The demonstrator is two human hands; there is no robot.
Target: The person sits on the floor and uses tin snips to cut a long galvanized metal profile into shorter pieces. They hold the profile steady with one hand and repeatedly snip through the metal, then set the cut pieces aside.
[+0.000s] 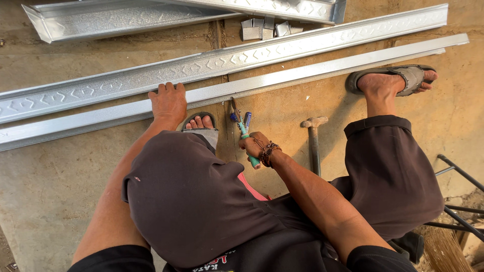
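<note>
My left hand (168, 103) presses flat on a long plain metal channel (312, 69) that lies across the concrete floor. My right hand (254, 145) grips a pair of snips with green and blue handles (243, 127); their tip touches the near edge of that channel. A second, embossed metal channel (242, 55) lies parallel just beyond. My left foot in a sandal (200, 123) sits right beside the channel, and my right foot in a sandal (398, 80) rests on its far right part.
A hammer (313, 143) lies on the floor between my knees. More metal profiles (126, 17) and small metal offcuts (264, 29) lie at the top. Black metal bars (461, 196) and a broom's bristles (446, 249) are at the lower right.
</note>
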